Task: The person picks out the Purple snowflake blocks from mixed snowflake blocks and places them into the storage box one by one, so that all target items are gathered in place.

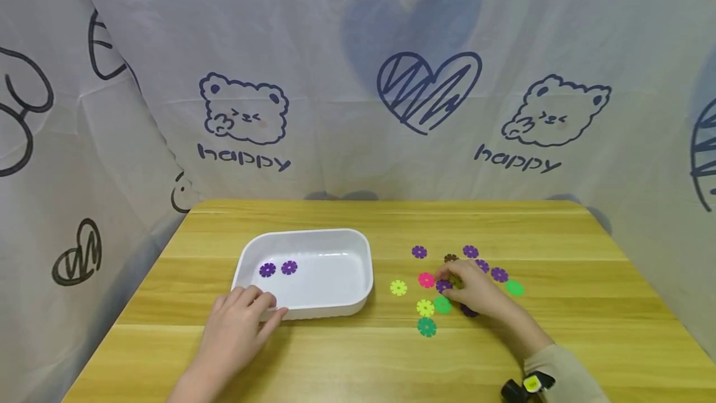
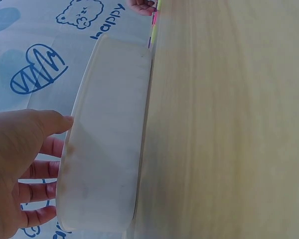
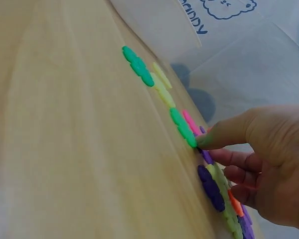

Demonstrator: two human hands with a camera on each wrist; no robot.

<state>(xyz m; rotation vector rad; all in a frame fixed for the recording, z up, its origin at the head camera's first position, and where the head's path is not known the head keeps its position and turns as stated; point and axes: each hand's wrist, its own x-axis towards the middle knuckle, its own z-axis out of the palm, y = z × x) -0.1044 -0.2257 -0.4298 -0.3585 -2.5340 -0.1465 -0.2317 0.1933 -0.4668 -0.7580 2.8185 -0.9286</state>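
Note:
My left hand [image 1: 237, 322] holds the near left rim of a white plastic tray [image 1: 358, 303]. In the left wrist view its thumb lies at the rim and the fingers reach past it. Two purple snowflake discs [image 1: 289, 267] lie inside the tray. Over a loose group of discs on the table, my right hand [image 1: 475, 287] has its thumb and fingertips at the edges of a purple snowflake disc [image 1: 444, 286]. Some discs beneath that hand are partly hidden. Close by are a pink disc [image 1: 426, 280] and a green disc [image 1: 442, 305].
Yellow discs [image 1: 425, 308] and a dark green disc [image 1: 427, 327] lie on the near left of the group. More purple discs [image 1: 500, 274] and a bright green one [image 1: 514, 288] are to the right. A printed white cloth [image 1: 335, 160] hangs behind the wooden table [image 1: 347, 365].

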